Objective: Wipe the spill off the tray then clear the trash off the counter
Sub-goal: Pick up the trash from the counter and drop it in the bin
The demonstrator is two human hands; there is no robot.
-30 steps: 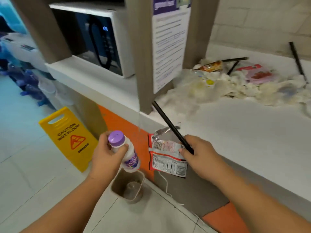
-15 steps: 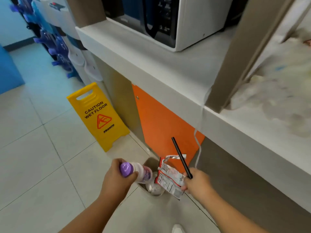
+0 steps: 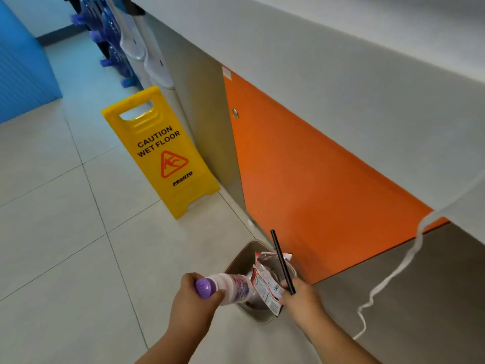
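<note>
My left hand grips a small white bottle with a purple cap, tipped sideways over a small brown bin on the floor. My right hand pinches a black straw and a crumpled red-and-white wrapper together, right above the bin's opening. The bin stands against the orange cabinet door under the white counter. The tray and the rest of the trash are out of view.
A yellow wet-floor sign stands on the tiled floor left of the cabinet. A white cord hangs down from the counter edge at the right. Blue water bottles are stacked at the far left.
I have turned from the counter top down to the floor. Both hands dropped from counter height to just above the bin, still holding the bottle, straw and wrapper.
</note>
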